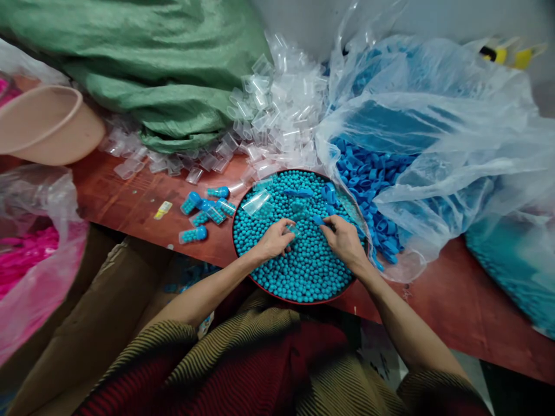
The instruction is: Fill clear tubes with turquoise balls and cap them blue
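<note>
Over a round red-rimmed tray (260,284) full of small blue beads (303,271), my left hand (276,239) is closed on a small clear plastic container (295,230). How much is inside it, I cannot tell. My right hand (343,239) pinches a blue plastic cap (318,220) between thumb and fingers, a short way right of the container. An unfilled clear container (257,203) lies on the beads, with loose blue caps (299,193) behind my hands. Left of the tray, several capped containers with blue beads (214,211) rest on the red table (130,199).
Clear containers (290,110) are heaped behind the tray, beside a large green sack (173,75). At right, a plastic bag (433,115) spills blue caps (368,179). More beads fill a bag (503,260) far right. A beige tub (52,127) and bagged pink pieces (26,254) stand left.
</note>
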A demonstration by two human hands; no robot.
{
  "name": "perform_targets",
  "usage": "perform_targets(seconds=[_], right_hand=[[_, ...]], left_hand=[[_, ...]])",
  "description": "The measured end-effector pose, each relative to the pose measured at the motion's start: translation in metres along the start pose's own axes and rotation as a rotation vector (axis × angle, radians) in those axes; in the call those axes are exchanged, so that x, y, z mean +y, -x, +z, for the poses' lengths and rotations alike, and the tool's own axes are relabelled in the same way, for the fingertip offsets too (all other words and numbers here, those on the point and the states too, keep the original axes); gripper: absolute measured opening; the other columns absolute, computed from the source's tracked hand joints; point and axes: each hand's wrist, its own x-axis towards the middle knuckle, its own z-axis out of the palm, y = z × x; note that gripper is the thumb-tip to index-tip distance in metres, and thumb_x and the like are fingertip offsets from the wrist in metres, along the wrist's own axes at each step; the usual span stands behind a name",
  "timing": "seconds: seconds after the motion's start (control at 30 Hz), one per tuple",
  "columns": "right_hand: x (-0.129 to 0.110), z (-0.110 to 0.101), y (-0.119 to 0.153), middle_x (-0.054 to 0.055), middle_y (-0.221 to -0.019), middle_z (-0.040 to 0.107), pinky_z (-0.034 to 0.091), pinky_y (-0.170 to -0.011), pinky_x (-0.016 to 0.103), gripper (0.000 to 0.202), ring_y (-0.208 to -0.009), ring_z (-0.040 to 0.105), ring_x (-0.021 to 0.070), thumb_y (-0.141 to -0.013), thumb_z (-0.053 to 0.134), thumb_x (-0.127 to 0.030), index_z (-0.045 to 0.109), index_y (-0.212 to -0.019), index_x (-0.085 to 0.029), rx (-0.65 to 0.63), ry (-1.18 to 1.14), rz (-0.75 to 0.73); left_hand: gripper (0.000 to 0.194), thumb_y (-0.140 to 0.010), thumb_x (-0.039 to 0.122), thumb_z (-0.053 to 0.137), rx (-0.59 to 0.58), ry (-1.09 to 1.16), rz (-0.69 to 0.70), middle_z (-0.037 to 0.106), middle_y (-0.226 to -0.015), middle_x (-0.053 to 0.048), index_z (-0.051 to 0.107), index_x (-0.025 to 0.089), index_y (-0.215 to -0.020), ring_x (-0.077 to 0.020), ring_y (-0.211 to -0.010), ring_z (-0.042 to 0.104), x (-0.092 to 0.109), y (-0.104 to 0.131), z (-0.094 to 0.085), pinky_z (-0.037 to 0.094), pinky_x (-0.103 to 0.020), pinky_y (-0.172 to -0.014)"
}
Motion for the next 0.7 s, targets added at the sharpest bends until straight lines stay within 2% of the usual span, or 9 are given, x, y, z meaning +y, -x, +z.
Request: perform_targets(seconds=[0.07, 0.13, 0.2, 0.27, 0.33, 0.4, 0.5, 0.6, 0.7], right_hand=[[0.002, 0.005, 0.000, 0.011, -0.087, 0.067, 0.046, -0.071, 0.032, 0.011, -0.083, 0.062, 0.0227, -0.083, 0.049, -0.024, 0.057, -0.083, -0.017, -0.028, 0.266, -0.025], [0.001, 0.009, -0.002, 0.011, -0.087, 0.067, 0.045, -0.069, 0.031, 0.010, -0.082, 0.062, 0.0226, -0.083, 0.048, -0.021, 0.057, -0.081, -0.017, -0.102, 0.345, -0.003], [-0.002, 0.011, -0.005, 0.007, -0.078, 0.066, 0.045, -0.063, 0.028, 0.009, -0.074, 0.063, 0.0197, -0.083, 0.050, -0.022, 0.057, -0.079, -0.018, -0.196, 0.215, 0.052], [-0.004, 0.010, -0.009, 0.001, -0.061, 0.061, 0.044, -0.052, 0.025, 0.008, -0.056, 0.059, 0.0156, -0.083, 0.052, -0.025, 0.056, -0.078, -0.019, -0.318, -0.053, 0.200], [-0.005, 0.008, -0.012, -0.004, -0.053, 0.055, 0.042, -0.041, 0.022, 0.008, -0.043, 0.052, 0.0117, -0.080, 0.056, -0.028, 0.054, -0.079, -0.020, -0.399, -0.351, 0.372], [-0.005, 0.006, -0.012, -0.004, -0.056, 0.057, 0.041, -0.036, 0.020, 0.014, -0.041, 0.050, 0.0090, -0.075, 0.062, -0.030, 0.054, -0.078, -0.019, -0.403, -0.588, 0.477], [-0.004, 0.006, -0.009, -0.003, -0.065, 0.061, 0.042, -0.034, 0.017, 0.025, -0.044, 0.053, 0.0073, -0.066, 0.070, -0.033, 0.054, -0.078, -0.018, -0.389, -0.793, 0.516], [-0.004, 0.009, -0.005, -0.003, -0.065, 0.061, 0.043, -0.034, 0.017, 0.033, -0.046, 0.053, 0.0078, -0.062, 0.071, -0.040, 0.054, -0.080, -0.018, -0.317, -0.829, 0.474], [-0.006, 0.009, -0.001, -0.004, -0.060, 0.058, 0.044, -0.036, 0.020, 0.034, -0.046, 0.053, 0.0098, -0.065, 0.068, -0.045, 0.056, -0.082, -0.019, -0.238, -0.741, 0.357]], left_hand=[[0.027, -0.080, 0.014, 0.047, 0.026, -0.073, -0.063, 0.050, -0.065, 0.004, 0.048, 0.014, -0.107, -0.0078, -0.046, 0.051, 0.003, -0.001, 0.000, 0.036, -0.016, -0.038], [0.025, -0.080, 0.013, 0.045, 0.028, -0.121, -0.091, 0.050, -0.065, 0.004, 0.047, 0.014, -0.105, -0.0080, -0.046, 0.051, 0.007, -0.004, 0.001, 0.037, -0.016, -0.038], [0.023, -0.080, 0.012, 0.046, 0.023, -0.135, -0.095, 0.050, -0.067, 0.004, 0.047, 0.014, -0.103, -0.0079, -0.046, 0.052, 0.009, -0.007, 0.002, 0.038, -0.016, -0.038], [0.023, -0.079, 0.012, 0.046, 0.013, -0.117, -0.087, 0.051, -0.070, 0.004, 0.046, 0.014, -0.102, -0.0077, -0.047, 0.052, 0.009, -0.009, 0.003, 0.038, -0.017, -0.038], [0.022, -0.080, 0.012, 0.046, -0.012, -0.072, -0.072, 0.052, -0.074, 0.003, 0.045, 0.014, -0.101, -0.0073, -0.048, 0.053, 0.007, -0.010, 0.002, 0.039, -0.017, -0.039], [0.022, -0.080, 0.013, 0.046, -0.043, -0.008, -0.048, 0.053, -0.077, 0.002, 0.045, 0.015, -0.102, -0.0066, -0.050, 0.053, 0.005, -0.010, 0.001, 0.040, -0.016, -0.040], [0.024, -0.082, 0.015, 0.047, -0.078, 0.080, -0.024, 0.055, -0.080, 0.002, 0.044, 0.016, -0.106, -0.0058, -0.051, 0.055, 0.002, -0.008, 0.000, 0.041, -0.014, -0.040], [0.025, -0.081, 0.017, 0.048, -0.079, 0.114, 0.000, 0.055, -0.078, 0.002, 0.045, 0.016, -0.106, -0.0054, -0.051, 0.055, 0.001, -0.007, 0.001, 0.041, -0.013, -0.039], [0.026, -0.080, 0.015, 0.049, -0.052, 0.124, 0.023, 0.055, -0.076, 0.003, 0.047, 0.016, -0.106, -0.0051, -0.049, 0.054, -0.001, -0.007, 0.003, 0.040, -0.013, -0.038]])
